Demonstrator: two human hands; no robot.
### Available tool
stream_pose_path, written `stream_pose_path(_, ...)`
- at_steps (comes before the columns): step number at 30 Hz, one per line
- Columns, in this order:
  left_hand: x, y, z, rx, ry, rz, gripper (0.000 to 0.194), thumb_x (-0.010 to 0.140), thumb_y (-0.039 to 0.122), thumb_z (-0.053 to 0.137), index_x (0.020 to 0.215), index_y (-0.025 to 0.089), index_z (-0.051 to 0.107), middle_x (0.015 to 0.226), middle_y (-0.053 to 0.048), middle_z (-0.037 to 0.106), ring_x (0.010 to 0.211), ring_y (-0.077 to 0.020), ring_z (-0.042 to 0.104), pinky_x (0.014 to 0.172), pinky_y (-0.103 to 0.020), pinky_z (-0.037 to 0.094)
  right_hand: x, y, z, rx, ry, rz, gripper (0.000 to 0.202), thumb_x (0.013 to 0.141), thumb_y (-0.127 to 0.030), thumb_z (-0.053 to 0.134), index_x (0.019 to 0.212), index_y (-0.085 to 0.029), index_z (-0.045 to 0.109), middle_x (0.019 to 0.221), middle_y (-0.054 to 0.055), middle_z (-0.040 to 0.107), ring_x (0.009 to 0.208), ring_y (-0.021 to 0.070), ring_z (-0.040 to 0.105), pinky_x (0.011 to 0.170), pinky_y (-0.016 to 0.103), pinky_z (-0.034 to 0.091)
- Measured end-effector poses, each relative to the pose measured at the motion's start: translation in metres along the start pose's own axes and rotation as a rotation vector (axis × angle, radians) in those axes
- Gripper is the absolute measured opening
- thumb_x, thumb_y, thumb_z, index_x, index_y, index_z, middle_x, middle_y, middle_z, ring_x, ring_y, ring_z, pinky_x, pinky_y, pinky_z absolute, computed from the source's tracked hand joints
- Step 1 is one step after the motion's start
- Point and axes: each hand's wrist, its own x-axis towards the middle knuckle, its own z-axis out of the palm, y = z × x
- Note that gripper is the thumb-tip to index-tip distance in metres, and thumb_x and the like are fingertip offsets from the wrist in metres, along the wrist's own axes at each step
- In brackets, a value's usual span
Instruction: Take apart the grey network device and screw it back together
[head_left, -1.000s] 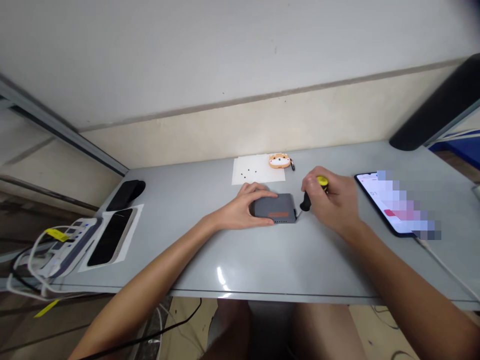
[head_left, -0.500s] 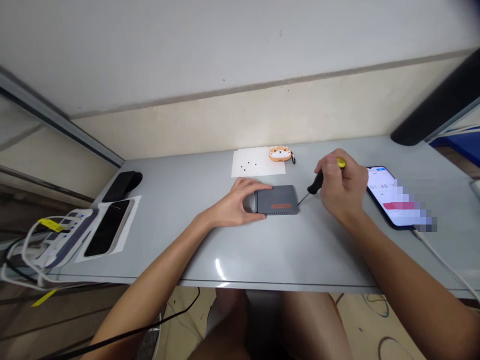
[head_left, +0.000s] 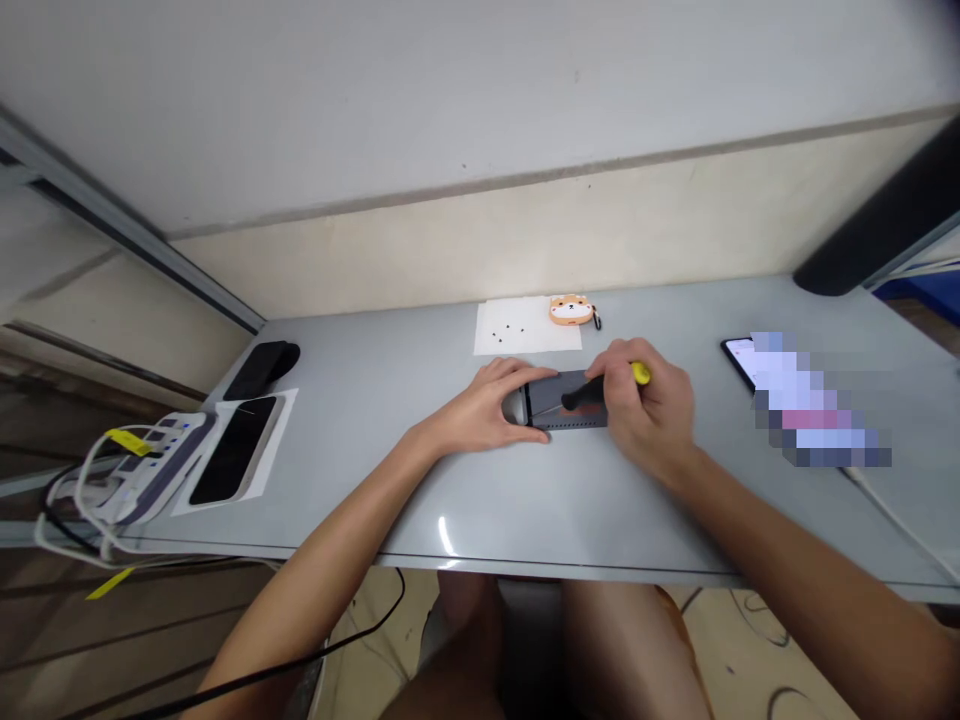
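Note:
A flat dark grey box [head_left: 571, 421] with a row of small holes along its near side and an orange mark on top lies on the grey desk. My left hand [head_left: 491, 408] grips it by the left end, thumb on the near edge and fingers on the far edge. In my right hand [head_left: 651, 405] is a screwdriver [head_left: 583, 393] with a black and yellow handle. Its shaft slants over the top of the box, and the tip points at the left end; whether it touches cannot be made out. My right hand covers the box's right end.
Behind the box lies a white paper [head_left: 491, 313] with several tiny dark screws and an orange dog-faced case [head_left: 571, 311]. A phone [head_left: 739, 360] on a cable lies right. At left are a second phone [head_left: 238, 450], a black object [head_left: 259, 370] and a power strip [head_left: 161, 465] with cables.
My right hand has moved left with the screwdriver, from the box's right end to above it, the tip now at the left end. My left hand keeps its grip. The view has shifted slightly.

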Motion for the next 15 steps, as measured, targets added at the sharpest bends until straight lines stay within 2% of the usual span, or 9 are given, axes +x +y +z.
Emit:
stream_pose_path(3,-0.001,0.000,-0.002,0.034,0.004,0.001,0.075,0.083,0.049,0.090,0.149,0.031,0.059,0.133,-0.010,0.063,0.129,-0.0328,0.056,0.120,-0.052,0.042,0.000,-0.003,0.000,0.008,-0.037,-0.004,0.029,0.105,-0.032,0.052,0.077,-0.024,0.056,0.059,-0.005,0.058,0.045,0.0096,0.051,0.042,0.023,0.035)
stream_pose_path(6,-0.002,0.002,-0.004,0.067,0.021,0.004,0.067,0.086,0.041,0.087,0.147,0.031,0.061,0.129,-0.009,0.064,0.125,-0.0317,0.058,0.118,-0.051,0.043,0.005,-0.001,-0.006,-0.046,0.015,0.030,0.026,0.101,-0.029,0.054,0.075,-0.024,0.055,0.059,-0.005,0.058,0.046,0.0108,0.051,0.044,0.025,0.037)
stream_pose_path(10,-0.003,0.003,-0.008,0.109,0.020,-0.005,0.063,0.087,0.039,0.084,0.145,0.031,0.063,0.124,-0.009,0.065,0.122,-0.0316,0.059,0.115,-0.050,0.044,0.014,0.010,-0.015,-0.103,0.135,0.079,0.030,0.102,-0.034,0.054,0.073,-0.026,0.055,0.056,-0.003,0.053,0.047,0.0141,0.044,0.048,0.032,0.037)
stream_pose_path(15,-0.004,0.000,-0.016,0.150,0.024,0.023,0.058,0.087,0.035,0.081,0.142,0.029,0.064,0.122,-0.008,0.068,0.117,-0.0304,0.061,0.113,-0.051,0.045,0.021,0.019,-0.023,-0.166,0.165,0.143,0.035,0.103,-0.042,0.053,0.072,-0.027,0.054,0.057,-0.001,0.051,0.049,0.0166,0.042,0.052,0.035,0.036)
